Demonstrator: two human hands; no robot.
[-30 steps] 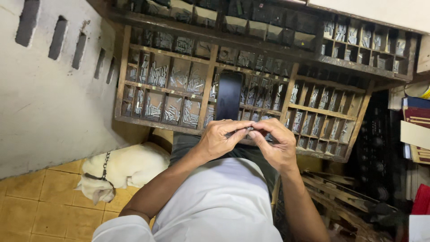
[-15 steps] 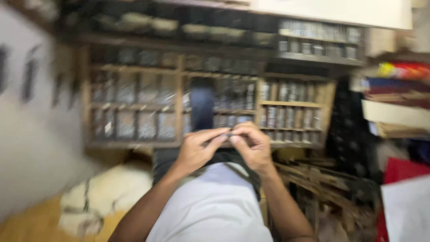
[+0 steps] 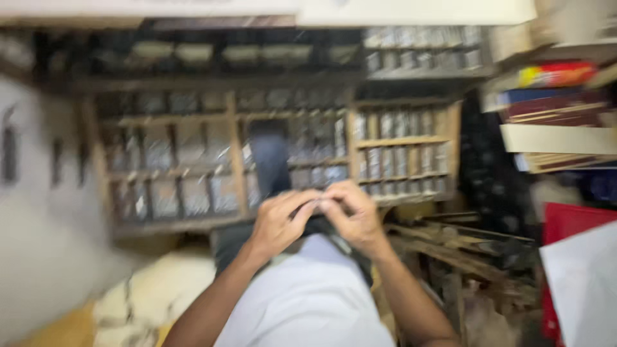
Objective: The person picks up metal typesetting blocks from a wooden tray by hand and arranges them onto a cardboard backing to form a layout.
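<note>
The picture is blurred by motion. My left hand and my right hand meet in front of my white shirt, fingertips pinched together on a small item that I cannot make out. Behind them stands a wooden case of small compartments filled with greyish metal pieces. A dark upright object rises in front of the case, just above my hands.
A pale animal shape lies on the floor at the lower left by a grey wall. Stacked books and papers fill shelves at the right, with a red item and a white sheet below. Loose wooden slats lie beside my right forearm.
The view has swung to the right and gone blurry, bringing the shelves of books into sight. My hands stay pressed together on the small item in the same pose.
</note>
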